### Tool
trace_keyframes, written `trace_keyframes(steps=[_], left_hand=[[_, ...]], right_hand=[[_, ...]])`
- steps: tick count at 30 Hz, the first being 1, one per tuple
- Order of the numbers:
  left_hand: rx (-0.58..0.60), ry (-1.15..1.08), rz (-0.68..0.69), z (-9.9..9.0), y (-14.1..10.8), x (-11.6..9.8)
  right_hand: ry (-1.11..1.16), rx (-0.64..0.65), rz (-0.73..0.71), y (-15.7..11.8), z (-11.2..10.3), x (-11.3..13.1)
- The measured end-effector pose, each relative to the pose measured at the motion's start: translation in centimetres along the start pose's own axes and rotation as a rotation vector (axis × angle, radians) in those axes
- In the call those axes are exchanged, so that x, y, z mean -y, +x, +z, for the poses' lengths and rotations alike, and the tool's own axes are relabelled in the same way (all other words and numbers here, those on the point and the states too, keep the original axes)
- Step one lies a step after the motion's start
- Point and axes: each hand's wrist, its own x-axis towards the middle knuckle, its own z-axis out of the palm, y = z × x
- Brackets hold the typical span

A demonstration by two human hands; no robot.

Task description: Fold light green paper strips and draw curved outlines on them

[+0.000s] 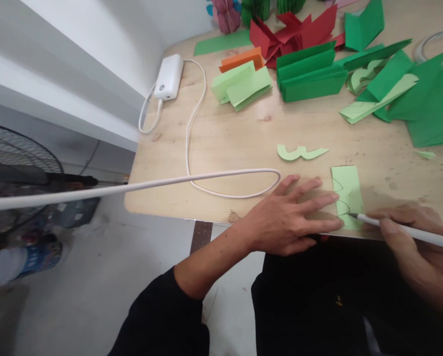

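Observation:
A light green piece of paper (349, 190) lies at the table's front edge, with dark curved lines drawn along its left side. My left hand (290, 215) lies with fingers spread, two fingertips touching the paper's left edge. In my right hand (414, 247) is a white pen (425, 236), gripped between thumb and fingers. Its dark tip rests on the paper near a drawn curve. Just beyond my left hand sits a wavy light green cutout (301, 152).
Folded light green paper (243, 84), orange paper (242, 60), red paper (295, 37) and dark green paper (310, 74) stand along the back. A white power bank (169, 76) trails a white cable (188, 138) across the table (158, 168). A fan (17, 158) stands left.

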Motion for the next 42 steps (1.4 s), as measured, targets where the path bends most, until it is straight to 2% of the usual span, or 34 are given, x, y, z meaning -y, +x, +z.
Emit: trace_keyframes(steps=[18,29,42], left_hand=[[-0.017,0.004,-0.001,0.14,0.01,0.01],[-0.01,0.021,0.01,0.17,-0.07,0.05],[-0.021,0.019,0.01,0.07,0.0,0.03]], right_hand=[[-0.016,-0.015,0.107,-0.61,0.15,-0.51],[-0.036,-0.021,0.035,-0.27,0.0,-0.32],[0.005,-0.002,0.035,-0.44,-0.08,-0.09]])
